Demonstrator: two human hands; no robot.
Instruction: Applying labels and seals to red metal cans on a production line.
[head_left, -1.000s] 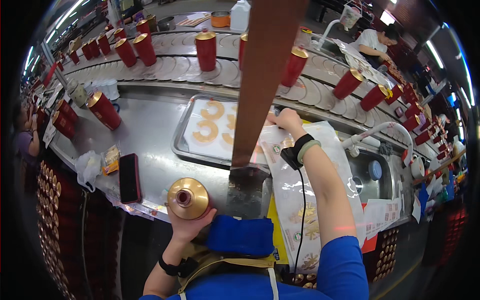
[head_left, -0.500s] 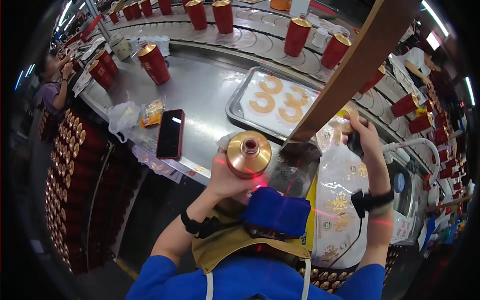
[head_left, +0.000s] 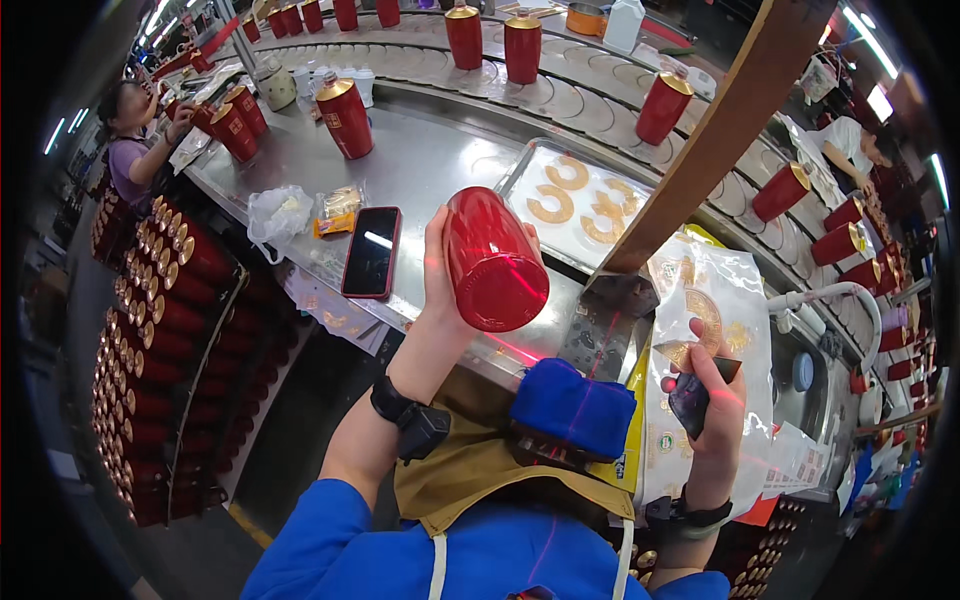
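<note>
My left hand (head_left: 440,285) is wrapped round a glossy red bottle (head_left: 490,240), tilted so its base faces me and its neck is hidden. My right hand (head_left: 718,400) pinches the edge of a curved gold decal (head_left: 703,312) over a white printed sheet (head_left: 672,480). A small dark flat tool (head_left: 688,403), possibly a scraper, is also in that hand. Left of the sheet, a folded blue cloth (head_left: 573,408) lies near the counter's front edge. Beyond the bottle, a shallow metal tray (head_left: 512,172) holds several curved gold decals (head_left: 550,204) on white.
A brown post (head_left: 705,145) rises beside the tray. Left on the counter are a phone (head_left: 371,252), a plastic bag (head_left: 279,215) and a red bottle (head_left: 344,117). Bottles stand on a conveyor (head_left: 590,95); a tap (head_left: 850,287) arches at right. A co-worker (head_left: 135,150) is far left.
The bottle has turned from neck-up to base toward me. My right hand has come nearer and lower, with the gold decal. The view has shifted slightly.
</note>
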